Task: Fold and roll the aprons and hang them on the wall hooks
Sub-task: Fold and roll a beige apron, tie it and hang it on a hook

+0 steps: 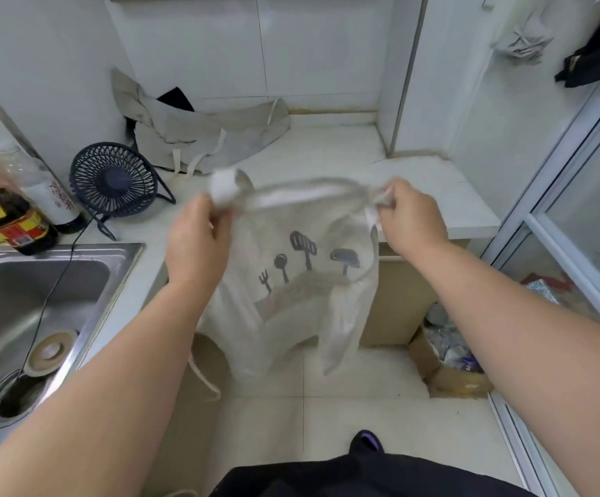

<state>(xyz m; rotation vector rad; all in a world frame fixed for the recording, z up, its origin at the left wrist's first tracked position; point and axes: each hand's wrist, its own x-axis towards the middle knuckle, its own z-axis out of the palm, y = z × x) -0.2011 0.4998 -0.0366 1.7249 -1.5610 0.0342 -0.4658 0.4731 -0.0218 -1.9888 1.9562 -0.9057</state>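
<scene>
Both the left hand (198, 242) and right hand (415, 220) clench the apron (291, 303), fan (113, 181) and sink (111, 248) alongside.

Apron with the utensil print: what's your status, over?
Left hand grips one top corner, right hand the other. Apron hangs unfolded. Second apron heaped on counter behind, not in the way.

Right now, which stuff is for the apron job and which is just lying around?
For the job: printed apron, held by left hand and right hand; grey apron on the counter.
Just lying about: fan, sauce bottles, sink, cardboard box.
</scene>
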